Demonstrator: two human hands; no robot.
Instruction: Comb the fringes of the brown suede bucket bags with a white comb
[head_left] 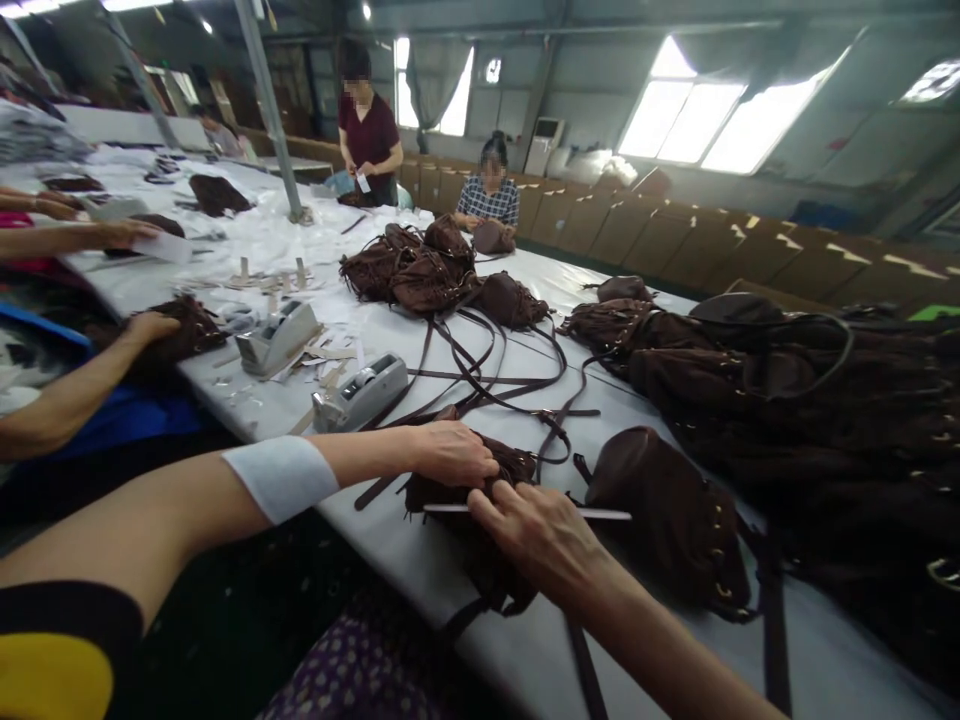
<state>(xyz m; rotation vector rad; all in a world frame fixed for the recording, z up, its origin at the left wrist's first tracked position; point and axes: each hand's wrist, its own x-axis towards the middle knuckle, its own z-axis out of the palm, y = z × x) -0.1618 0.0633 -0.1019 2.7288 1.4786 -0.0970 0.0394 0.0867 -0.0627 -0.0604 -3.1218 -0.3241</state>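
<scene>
A small dark brown drawstring-style bag [491,572] with fringe lies on the table before me. My left hand [456,455] is closed on the gathered top of this bag. Just to the right, my right hand [544,535] is curled over the bag, its fingertips close to those of my left hand. A thin, pale, straight stick [609,515] runs beneath the right hand's fingers and sticks out on both sides; what it is exactly I cannot tell. Long brown straps [517,378] trail behind the bag. Another brown bag [660,515] stands close on the right.
Two grey tape dispensers [367,390] and paper scraps [330,362] sit left of the straps. Brown bags are heaped at mid-table [412,270] and along the right [825,430]. A co-worker's hand [154,325] touches a bag at left. Two people are across the table.
</scene>
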